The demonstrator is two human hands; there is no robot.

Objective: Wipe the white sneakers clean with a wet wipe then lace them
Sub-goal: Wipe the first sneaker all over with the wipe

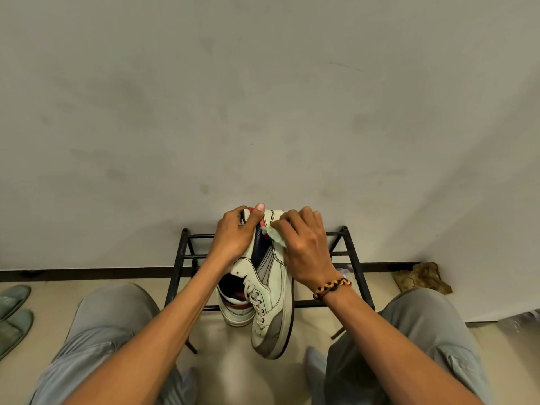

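A white sneaker [273, 314] with grey panels and white laces hangs toe-down in front of me, its heel held up. My left hand [233, 235] grips the heel collar, thumb laid over the red-lined top. My right hand [304, 247] pinches a pale green wet wipe [273, 233] and presses it against the sneaker's side near the heel. A second white sneaker [236, 311] sits behind and to the left of the first one, its dark opening showing; what it rests on is hidden.
A black metal shoe rack [355, 267] stands against the grey wall behind the sneakers. My knees in grey trousers flank the scene. Grey slippers [13, 314] lie on the floor at far left. A crumpled brown thing [420, 277] lies by the wall at right.
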